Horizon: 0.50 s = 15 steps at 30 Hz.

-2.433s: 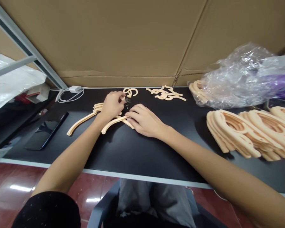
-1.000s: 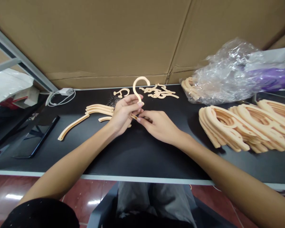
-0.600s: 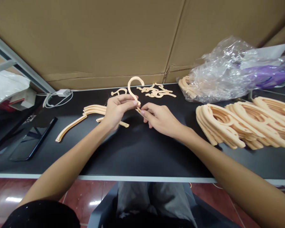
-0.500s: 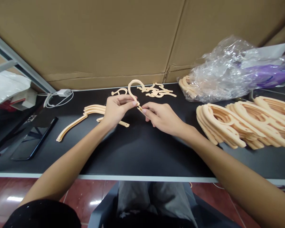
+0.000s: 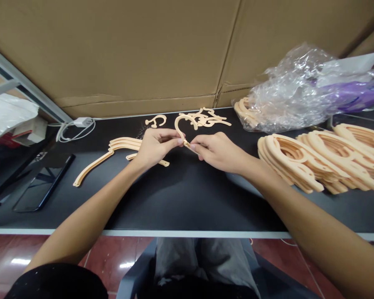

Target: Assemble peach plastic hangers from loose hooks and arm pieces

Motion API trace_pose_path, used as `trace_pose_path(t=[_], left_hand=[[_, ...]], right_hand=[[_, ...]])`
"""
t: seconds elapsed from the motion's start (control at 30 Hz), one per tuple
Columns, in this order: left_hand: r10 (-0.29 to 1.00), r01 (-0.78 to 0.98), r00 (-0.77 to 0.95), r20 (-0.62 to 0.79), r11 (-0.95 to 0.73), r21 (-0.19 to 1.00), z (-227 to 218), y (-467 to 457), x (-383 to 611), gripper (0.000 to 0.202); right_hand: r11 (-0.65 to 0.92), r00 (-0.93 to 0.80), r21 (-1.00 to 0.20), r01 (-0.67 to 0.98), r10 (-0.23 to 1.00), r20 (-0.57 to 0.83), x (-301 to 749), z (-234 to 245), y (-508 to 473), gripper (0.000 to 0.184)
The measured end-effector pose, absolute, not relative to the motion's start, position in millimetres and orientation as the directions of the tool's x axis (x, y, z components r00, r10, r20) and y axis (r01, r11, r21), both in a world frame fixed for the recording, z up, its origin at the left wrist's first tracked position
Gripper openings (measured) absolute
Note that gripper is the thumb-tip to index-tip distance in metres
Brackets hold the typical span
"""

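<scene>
Your left hand [image 5: 157, 146] is closed in a pinch on the shank of a pale hanger hook [image 5: 177, 126], its curve standing up just past your fingertips. Your right hand [image 5: 218, 151] pinches a thin hanger strip [image 5: 191, 147], with its end touching the hook's lower end between your hands. Step in hand: those two ends held together. Left of your left hand lie curved hanger arms [image 5: 124, 143]; right of your right hand, stacked hanger bodies [image 5: 299, 166]. Beyond your left hand sits a small loose hook [image 5: 156, 120].
</scene>
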<state>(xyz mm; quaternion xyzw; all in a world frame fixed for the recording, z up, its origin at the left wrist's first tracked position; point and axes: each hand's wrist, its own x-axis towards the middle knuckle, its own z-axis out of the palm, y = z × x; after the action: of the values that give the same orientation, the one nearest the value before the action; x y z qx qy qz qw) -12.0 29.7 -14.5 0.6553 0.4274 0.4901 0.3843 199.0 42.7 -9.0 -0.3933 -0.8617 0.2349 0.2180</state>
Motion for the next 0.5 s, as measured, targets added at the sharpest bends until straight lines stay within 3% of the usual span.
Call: trace_pose_path(t=[0.3,0.5], left_hand=[[0.920,0.144,0.244,0.307,-0.347,0.927,-19.7,29.6,-11.3,0.014],[0.919,0.282,0.239,0.314,-0.376,0.883,-19.6,29.0,-13.6,0.013]], right_hand=[[0.581,-0.621,-0.569,0.582,0.769,0.151,201.2,-5.9,44.2,0.029],[0.565,-0.622,-0.565,0.601,0.775,0.112,201.8,-5.8,44.4,0.028]])
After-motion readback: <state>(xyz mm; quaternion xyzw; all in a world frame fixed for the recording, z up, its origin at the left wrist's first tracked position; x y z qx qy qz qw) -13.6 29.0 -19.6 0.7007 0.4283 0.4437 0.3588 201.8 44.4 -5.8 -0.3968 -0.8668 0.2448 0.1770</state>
